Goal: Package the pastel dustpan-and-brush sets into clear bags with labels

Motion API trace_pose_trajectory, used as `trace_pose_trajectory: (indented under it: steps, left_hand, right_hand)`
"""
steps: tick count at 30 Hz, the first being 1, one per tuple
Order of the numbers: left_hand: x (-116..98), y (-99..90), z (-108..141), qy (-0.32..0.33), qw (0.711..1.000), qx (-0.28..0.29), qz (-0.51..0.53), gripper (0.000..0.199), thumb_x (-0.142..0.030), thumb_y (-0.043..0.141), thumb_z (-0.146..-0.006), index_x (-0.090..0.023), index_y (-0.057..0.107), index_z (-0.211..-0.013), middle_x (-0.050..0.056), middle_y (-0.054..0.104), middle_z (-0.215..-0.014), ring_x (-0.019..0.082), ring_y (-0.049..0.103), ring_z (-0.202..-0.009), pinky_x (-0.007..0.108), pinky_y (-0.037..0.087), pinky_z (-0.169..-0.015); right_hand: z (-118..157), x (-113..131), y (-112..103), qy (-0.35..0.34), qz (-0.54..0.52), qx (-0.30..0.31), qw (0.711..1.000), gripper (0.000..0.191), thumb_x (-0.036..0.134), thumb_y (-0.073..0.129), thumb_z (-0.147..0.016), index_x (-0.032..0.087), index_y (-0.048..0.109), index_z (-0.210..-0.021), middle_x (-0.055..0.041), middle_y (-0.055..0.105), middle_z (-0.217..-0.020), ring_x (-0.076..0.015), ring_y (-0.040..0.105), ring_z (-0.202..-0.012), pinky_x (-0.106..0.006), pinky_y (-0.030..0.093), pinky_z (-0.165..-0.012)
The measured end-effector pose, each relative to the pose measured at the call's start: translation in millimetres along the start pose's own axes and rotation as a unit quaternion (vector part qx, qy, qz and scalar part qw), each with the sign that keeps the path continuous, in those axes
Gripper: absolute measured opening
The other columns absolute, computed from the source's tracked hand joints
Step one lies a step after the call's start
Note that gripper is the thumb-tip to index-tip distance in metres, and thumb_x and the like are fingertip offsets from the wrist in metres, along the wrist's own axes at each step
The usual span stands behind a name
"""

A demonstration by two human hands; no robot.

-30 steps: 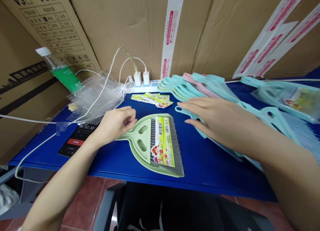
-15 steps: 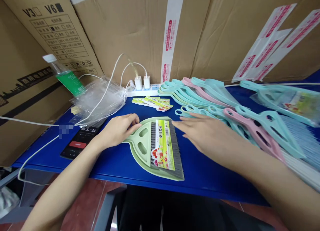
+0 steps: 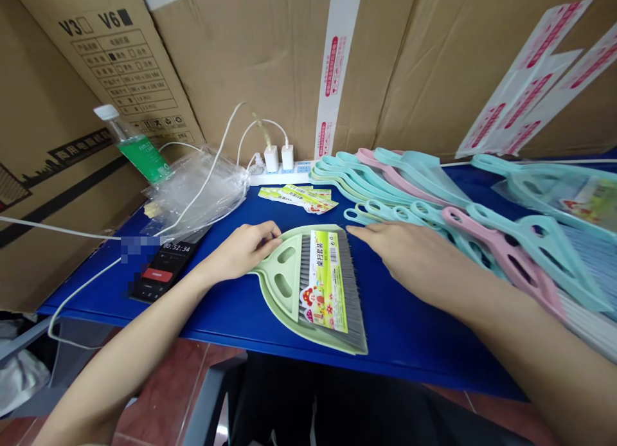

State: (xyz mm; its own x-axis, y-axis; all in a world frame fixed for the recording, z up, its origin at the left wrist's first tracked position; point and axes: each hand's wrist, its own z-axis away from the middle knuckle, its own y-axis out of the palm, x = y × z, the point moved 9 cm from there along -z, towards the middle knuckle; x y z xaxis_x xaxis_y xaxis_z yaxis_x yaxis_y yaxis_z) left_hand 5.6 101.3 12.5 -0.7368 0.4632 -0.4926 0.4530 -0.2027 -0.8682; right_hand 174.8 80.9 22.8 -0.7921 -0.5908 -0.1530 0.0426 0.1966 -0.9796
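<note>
A pale green dustpan [image 3: 270, 317] lies on the blue table in front of me, with a matching hand brush [image 3: 354, 292] nested on it, grey bristles toward the right. Across the bristles rests a printed label card [image 3: 328, 282] in yellow-green and white. My left hand [image 3: 248, 247] is closed around the handle end of the set, hiding most of the handle. Beside the dustpan's far right corner is my right hand [image 3: 400, 250], palm down and holding nothing, its index finger stretched out. Whether that fingertip touches the set, I cannot tell.
Turquoise and pink dustpans [image 3: 390, 173] and brushes [image 3: 506, 240] are piled at the right. Loose label cards [image 3: 299, 197] lie behind the set, before a power strip [image 3: 284, 176]. Clear plastic bags [image 3: 197, 186], a bottle [image 3: 139, 150], a phone [image 3: 161, 272] and cables occupy the left. Cardboard boxes stand behind.
The view has shifted slightly, so the whole table appears a little further right. My right hand's fingers have drawn together more, with the index finger pointing out. My left hand keeps its hold.
</note>
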Motion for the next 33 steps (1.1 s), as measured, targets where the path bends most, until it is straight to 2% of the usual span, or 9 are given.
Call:
trace_pose_trajectory:
  steps: [5, 10, 14, 17, 20, 23, 25, 27, 33]
  left_hand:
    - [0.6, 0.5, -2.3, -0.003, 1.000, -0.013, 0.024, 0.022, -0.034, 0.043, -0.089, -0.019, 0.056, -0.081, -0.005, 0.052, -0.060, 0.010, 0.043, -0.051, 0.020, 0.033, -0.050]
    - [3.2, 1.6, -4.5, -0.011, 0.998, -0.021, 0.049, 0.023, -0.036, 0.044, -0.088, -0.019, 0.056, -0.082, -0.004, 0.056, -0.063, 0.010, 0.046, -0.053, 0.020, 0.035, -0.051]
    - [6.2, 0.0, -4.7, -0.016, 0.998, -0.023, 0.062, 0.023, -0.037, 0.044, -0.088, -0.018, 0.057, -0.082, -0.003, 0.058, -0.065, 0.010, 0.048, -0.056, 0.020, 0.036, -0.052]
    - [7.6, -5.5, -4.5, -0.022, 0.996, -0.033, 0.079, 0.023, -0.037, 0.046, -0.087, -0.018, 0.057, -0.083, -0.003, 0.058, -0.064, 0.010, 0.048, -0.056, 0.020, 0.036, -0.051]
    - [5.6, -11.7, -4.7, -0.022, 0.993, -0.045, 0.103, 0.022, -0.037, 0.046, -0.087, -0.018, 0.055, -0.083, -0.005, 0.053, -0.060, 0.010, 0.045, -0.053, 0.019, 0.034, -0.049]
    - [2.3, -14.4, -4.4, -0.020, 0.991, -0.052, 0.118, 0.020, -0.036, 0.047, -0.087, -0.018, 0.055, -0.083, -0.005, 0.053, -0.060, 0.009, 0.044, -0.052, 0.019, 0.034, -0.049]
    - [1.1, -13.3, -3.6, -0.023, 0.991, -0.051, 0.118, 0.020, -0.036, 0.047, -0.087, -0.018, 0.056, -0.083, -0.005, 0.054, -0.060, 0.010, 0.045, -0.052, 0.019, 0.035, -0.049]
    - [0.0, -10.4, -2.5, -0.026, 0.992, -0.046, 0.111, 0.020, -0.036, 0.048, -0.087, -0.018, 0.057, -0.083, -0.004, 0.057, -0.062, 0.010, 0.048, -0.054, 0.019, 0.036, -0.050]
    - [-0.6, -15.8, -2.1, -0.024, 0.998, -0.054, 0.033, 0.031, -0.037, 0.040, -0.094, -0.017, 0.062, -0.087, 0.000, 0.066, -0.071, 0.013, 0.059, -0.061, 0.023, 0.045, -0.059]
  right_hand:
    - [0.5, -13.0, 5.7, 0.023, -0.033, 0.005, 0.999, 0.049, 0.001, 0.035, -0.080, 0.013, 0.067, -0.115, -0.0156, 0.074, -0.108, -0.0281, 0.073, -0.086, -0.039, 0.056, -0.065]
    - [-2.0, -16.0, 4.2, 0.031, -0.076, -0.003, 0.997, 0.061, 0.002, 0.034, -0.081, 0.010, 0.051, -0.138, -0.0156, 0.070, -0.121, -0.0284, 0.070, -0.102, -0.042, 0.059, -0.077]
    - [0.0, -13.4, -13.1, 0.051, -0.188, -0.048, 0.980, 0.054, 0.021, 0.033, -0.093, 0.015, 0.044, -0.146, -0.0138, 0.064, -0.131, -0.0274, 0.065, -0.113, -0.045, 0.055, -0.092]
    - [6.4, -15.2, -16.0, 0.080, -0.278, -0.050, 0.956, 0.060, 0.041, 0.036, -0.095, 0.022, 0.036, -0.152, -0.0131, 0.063, -0.130, -0.0271, 0.069, -0.102, -0.048, 0.055, -0.092]
    - [12.2, -10.3, 6.2, 0.092, -0.437, 0.037, 0.894, 0.072, 0.048, 0.037, -0.094, 0.021, 0.016, -0.158, -0.0151, 0.063, -0.129, -0.0260, 0.070, -0.098, -0.046, 0.058, -0.086]
    - [15.9, 10.6, 25.7, 0.059, -0.637, 0.121, 0.759, 0.072, 0.040, 0.033, -0.098, 0.025, -0.002, -0.158, -0.0127, 0.060, -0.136, -0.0240, 0.066, -0.112, -0.043, 0.058, -0.086]
    - [16.0, 21.7, 31.1, 0.047, -0.717, 0.136, 0.683, 0.072, 0.034, 0.032, -0.099, 0.029, -0.011, -0.156, -0.0099, 0.058, -0.139, -0.0218, 0.064, -0.115, -0.045, 0.056, -0.091]
    - [15.3, 27.0, 36.1, 0.056, -0.744, 0.135, 0.652, 0.077, 0.028, 0.035, -0.097, 0.032, -0.016, -0.155, -0.0082, 0.058, -0.139, -0.0210, 0.065, -0.114, -0.047, 0.054, -0.094]
    - [16.4, 24.7, 48.8, 0.111, -0.764, 0.130, 0.621, 0.089, 0.022, 0.050, -0.090, 0.029, -0.008, -0.157, -0.0106, 0.060, -0.138, -0.0225, 0.064, -0.115, -0.046, 0.053, -0.097]
